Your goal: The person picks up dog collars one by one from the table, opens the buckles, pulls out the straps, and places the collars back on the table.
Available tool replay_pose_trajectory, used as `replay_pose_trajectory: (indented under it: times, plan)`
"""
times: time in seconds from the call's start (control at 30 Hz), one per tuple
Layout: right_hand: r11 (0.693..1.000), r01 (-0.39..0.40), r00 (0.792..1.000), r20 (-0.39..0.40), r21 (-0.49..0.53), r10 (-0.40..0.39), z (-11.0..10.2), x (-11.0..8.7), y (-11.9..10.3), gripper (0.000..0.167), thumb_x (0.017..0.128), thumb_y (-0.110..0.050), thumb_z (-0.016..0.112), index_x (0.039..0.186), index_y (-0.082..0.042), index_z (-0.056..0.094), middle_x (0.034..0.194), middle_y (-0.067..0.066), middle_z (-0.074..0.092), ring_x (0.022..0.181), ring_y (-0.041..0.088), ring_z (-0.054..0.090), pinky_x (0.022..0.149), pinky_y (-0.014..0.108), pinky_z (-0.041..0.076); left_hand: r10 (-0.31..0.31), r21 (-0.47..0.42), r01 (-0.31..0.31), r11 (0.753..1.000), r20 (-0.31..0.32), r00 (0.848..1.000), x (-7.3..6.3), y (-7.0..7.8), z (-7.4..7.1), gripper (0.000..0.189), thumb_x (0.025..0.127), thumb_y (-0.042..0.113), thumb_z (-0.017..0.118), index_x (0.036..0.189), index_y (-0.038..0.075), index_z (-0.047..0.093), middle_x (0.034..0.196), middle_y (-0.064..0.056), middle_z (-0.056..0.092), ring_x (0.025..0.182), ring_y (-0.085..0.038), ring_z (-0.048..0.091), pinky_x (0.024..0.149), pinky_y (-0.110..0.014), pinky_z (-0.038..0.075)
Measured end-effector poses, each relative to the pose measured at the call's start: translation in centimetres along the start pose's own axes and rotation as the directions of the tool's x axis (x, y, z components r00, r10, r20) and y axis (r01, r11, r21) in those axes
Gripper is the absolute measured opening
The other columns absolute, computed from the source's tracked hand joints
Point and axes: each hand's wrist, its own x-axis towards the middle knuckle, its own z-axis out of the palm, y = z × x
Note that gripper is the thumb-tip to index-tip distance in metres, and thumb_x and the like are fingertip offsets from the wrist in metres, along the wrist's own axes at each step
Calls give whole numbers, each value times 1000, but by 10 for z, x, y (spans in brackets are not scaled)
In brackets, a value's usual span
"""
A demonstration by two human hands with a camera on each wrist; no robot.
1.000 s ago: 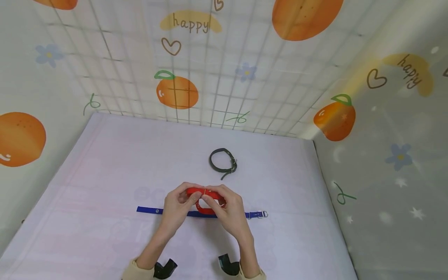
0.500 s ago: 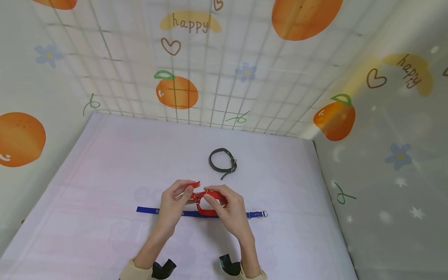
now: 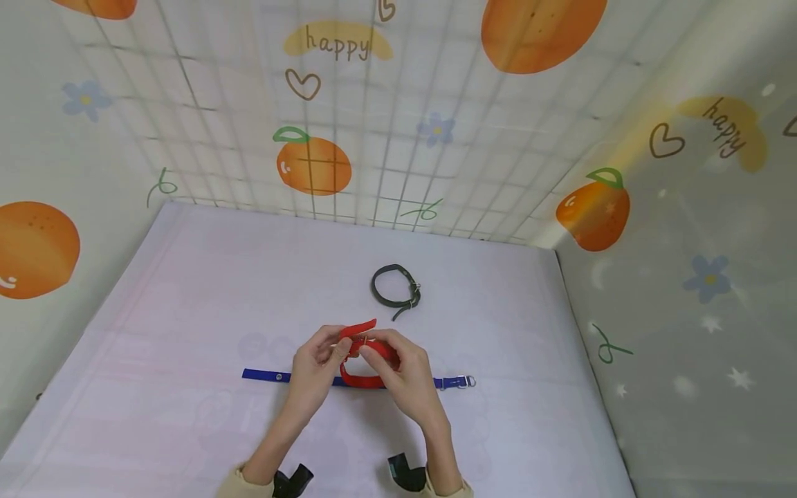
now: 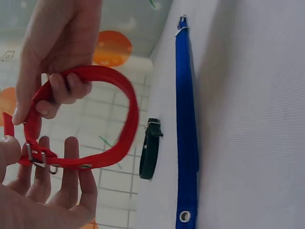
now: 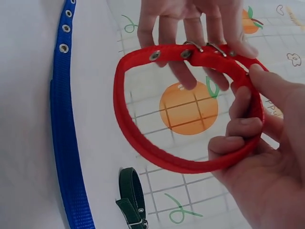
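A red buckled collar [image 3: 361,382] forms a closed loop, held up between both hands above the table. My left hand [image 3: 313,366] pinches its loose strap end near the metal buckle [image 4: 37,155], and the red tip points up and right in the head view. My right hand [image 3: 403,366] grips the other side of the band, several fingers curled through the loop in the right wrist view. Below the hands a blue collar [image 3: 264,375] lies stretched out straight, its middle partly hidden by them. Metal eyelets [image 5: 64,48] dot the blue strap.
A dark green collar [image 3: 395,303], buckled into a ring, lies farther back on the white tabletop [image 3: 187,290]. Walls covered with orange-print cloth rise at the back, left and right. Behind the rear cloth a wire grid [image 3: 398,180] shows through.
The left hand went slightly left with the strap end, then came back right. More of the red tip now sticks out above the buckle. The right hand stays nearly in place, gripping the collar.
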Motion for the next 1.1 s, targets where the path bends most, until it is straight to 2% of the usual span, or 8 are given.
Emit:
replay_pose_trajectory:
  times: [0.17, 0.33, 0.5, 0.67, 0.77, 0.83, 0.97, 1.1]
  plan:
    - [1000, 9, 1000, -28, 9, -9, 0, 1, 0, 20, 104, -31, 73, 123, -27, 74, 99, -7, 73, 77, 10, 60, 66, 23, 54, -27, 17, 27, 999, 32, 999, -2, -3, 2, 23, 105, 28, 71, 125, 17, 72, 121, -14, 78, 103, -33, 79, 93, -34, 62]
    - [1000, -2, 999, -53, 25, 4, 0, 1, -1, 20, 105, -29, 72, 125, -24, 73, 85, -4, 65, 73, 9, 56, 63, 22, 49, -26, 22, 25, 999, 48, 999, -2, -4, 2, 26, 106, 29, 71, 130, 18, 70, 123, -16, 77, 103, -32, 79, 96, -27, 61]
    - [999, -15, 998, -59, 42, 18, 0, 1, -1, 24, 106, -28, 71, 129, -22, 71, 90, 3, 69, 71, 9, 54, 63, 21, 48, -18, 23, 17, 1000, 49, 999, -1, -4, 2, 27, 105, 24, 72, 130, 16, 71, 121, -16, 78, 98, -33, 79, 94, -27, 62]
    - [1000, -8, 997, -77, 4, 8, 2, 1, -3, 22, 107, -28, 69, 128, -22, 68, 116, 0, 77, 98, 12, 68, 85, 30, 59, 10, 68, -11, 998, 13, 1000, -1, -1, 1, 26, 100, 23, 78, 124, 14, 74, 106, -23, 80, 79, -31, 73, 73, -23, 58]
    - [1000, -2, 994, -113, -29, -1, 2, 2, -4, 23, 105, -29, 70, 127, -21, 68, 119, -2, 74, 114, 19, 69, 99, 42, 58, 28, 122, -28, 992, -3, 1000, -2, 0, 0, 26, 98, 24, 80, 123, 17, 76, 99, -23, 79, 74, -31, 69, 63, -21, 50]
    - [999, -11, 990, -143, -38, 5, 3, 3, -5, 22, 104, -30, 70, 123, -21, 69, 115, -3, 73, 112, 20, 67, 98, 43, 56, 43, 169, -40, 985, -14, 999, -2, 1, -1, 26, 97, 24, 81, 122, 19, 77, 97, -18, 79, 72, -28, 67, 60, -21, 49]
    - [999, -43, 979, -202, -27, 37, 6, 3, -5, 15, 103, -29, 71, 114, -19, 74, 99, -2, 71, 97, 13, 62, 89, 35, 50, 90, 264, -86, 961, -4, 996, -2, 1, -3, 28, 94, 26, 84, 121, 23, 78, 107, -4, 82, 86, -16, 69, 71, -22, 56]
    - [999, -52, 973, -224, -11, 48, 11, 3, -4, 12, 103, -28, 72, 108, -18, 77, 87, -3, 68, 87, 10, 56, 80, 32, 47, 125, 330, -129, 935, 32, 992, -2, 3, -3, 30, 92, 30, 85, 122, 25, 78, 108, 2, 81, 89, -14, 66, 70, -21, 55]
